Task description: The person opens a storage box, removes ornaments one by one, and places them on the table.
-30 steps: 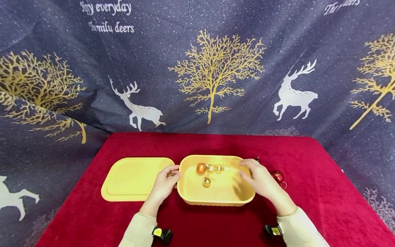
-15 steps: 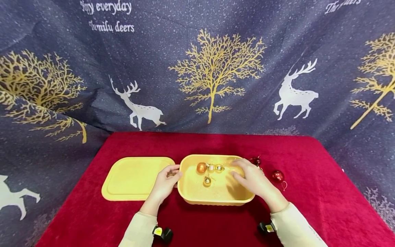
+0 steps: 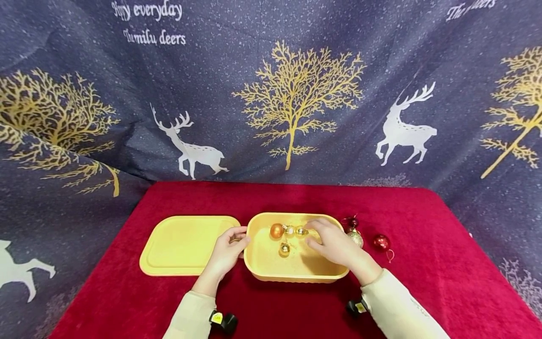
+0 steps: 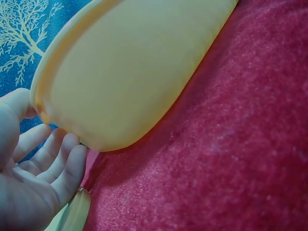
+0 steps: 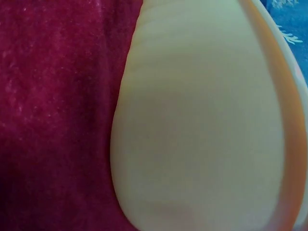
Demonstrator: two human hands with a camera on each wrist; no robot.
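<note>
A yellow plastic box stands in the middle of the table. My left hand holds its left end, thumb at the rim and fingers against the outer wall in the left wrist view. Inside, an orange ball ornament, a small pale gold ornament and a gold ball ornament lie at the back, with another gold ball ornament in front. My right hand is over the box's right part, fingers loosely bent near the right-hand gold ball. Nothing shows in its grasp. The right wrist view shows only the box's outer wall.
A yellow lid lies flat to the left of the box. On its right are a small dark red ornament, a glittery gold ball and a red ball with a loop. A dark patterned cloth hangs behind the red-covered table.
My right hand has moved left from the box's right rim toward the gold ball, uncovering the glittery ball outside. My left hand and the box have stayed in place.
</note>
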